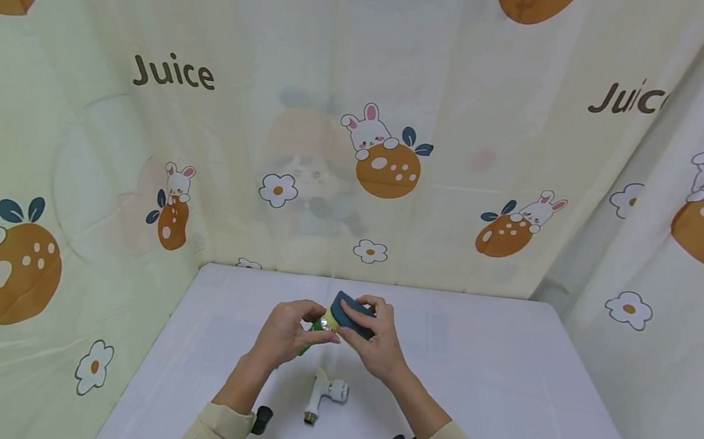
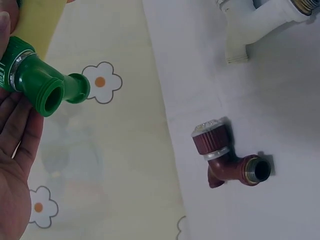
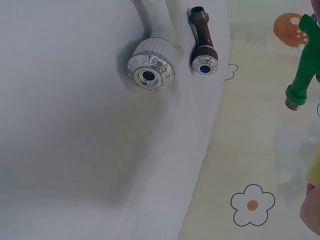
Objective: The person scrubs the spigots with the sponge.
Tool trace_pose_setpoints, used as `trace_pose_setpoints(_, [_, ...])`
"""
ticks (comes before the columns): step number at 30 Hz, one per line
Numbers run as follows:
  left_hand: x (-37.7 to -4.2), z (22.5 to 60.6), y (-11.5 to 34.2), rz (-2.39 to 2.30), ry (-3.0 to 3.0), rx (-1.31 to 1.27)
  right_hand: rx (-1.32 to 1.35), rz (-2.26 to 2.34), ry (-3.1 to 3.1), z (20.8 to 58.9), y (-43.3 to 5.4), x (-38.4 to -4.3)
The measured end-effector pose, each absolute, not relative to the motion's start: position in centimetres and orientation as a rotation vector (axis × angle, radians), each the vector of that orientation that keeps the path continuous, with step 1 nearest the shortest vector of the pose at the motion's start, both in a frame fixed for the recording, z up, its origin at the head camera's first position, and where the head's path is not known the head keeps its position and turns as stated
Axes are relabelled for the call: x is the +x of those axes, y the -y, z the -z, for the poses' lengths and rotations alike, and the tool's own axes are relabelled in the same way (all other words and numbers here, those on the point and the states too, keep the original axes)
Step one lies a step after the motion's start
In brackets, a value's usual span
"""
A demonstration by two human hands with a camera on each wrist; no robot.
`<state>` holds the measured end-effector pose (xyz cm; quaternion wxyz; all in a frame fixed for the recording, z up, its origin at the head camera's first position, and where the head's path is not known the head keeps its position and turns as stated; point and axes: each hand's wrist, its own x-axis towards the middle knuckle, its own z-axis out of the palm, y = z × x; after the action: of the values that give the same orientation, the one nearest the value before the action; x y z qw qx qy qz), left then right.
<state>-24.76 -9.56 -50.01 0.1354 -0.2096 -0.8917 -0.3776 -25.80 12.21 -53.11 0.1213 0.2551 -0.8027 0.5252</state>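
1. Two hands are seen above the surface (image 1: 464, 374); both are gripping.
2. One green tap (image 2: 42, 82) is held in the left hand (image 1: 291, 327), with the fingers curled around its knob end.
3. One sponge (image 1: 353, 312), dark blue and yellow, is pinched by the right hand (image 1: 378, 337). Its yellow side is turned to the green tap, just beside it; whether they are touching cannot be told.
4. Two more taps are laid on the surface. One white tap (image 1: 321, 393) is placed between the forearms, its knob to the right and its threaded end to the near side. One dark red tap (image 2: 220, 160) is shown apart from it in both wrist views.
5. At the far side, one printed curtain (image 1: 233, 185) is hung.
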Motion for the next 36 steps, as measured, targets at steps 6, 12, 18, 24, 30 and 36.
trace_pose_setpoints(6, [-24.58,49.87,9.43,1.111,2.589,-0.601,0.717,-1.485,2.315,53.30,-12.36,-25.89])
trace_pose_setpoints(12, [-24.72,49.87,9.62,1.278,2.596,-0.554,0.716,-1.516,2.312,53.36,-12.55,-26.09])
trace_pose_setpoints(18, [-24.96,49.79,9.86,1.389,2.599,-0.534,0.743,-1.604,2.297,53.20,-12.63,-26.12])
trace_pose_setpoints(24, [-25.05,49.70,9.94,1.459,2.609,-0.573,0.823,-1.672,2.285,52.86,-12.64,-25.84])
trace_pose_setpoints(30, [-25.00,49.67,10.04,1.575,2.629,-0.611,0.871,-1.674,2.240,52.71,-12.57,-25.55])
trace_pose_setpoints(36, [-24.98,49.73,10.01,1.528,2.624,-0.614,0.863,-1.555,2.282,52.71,-12.24,-25.38])
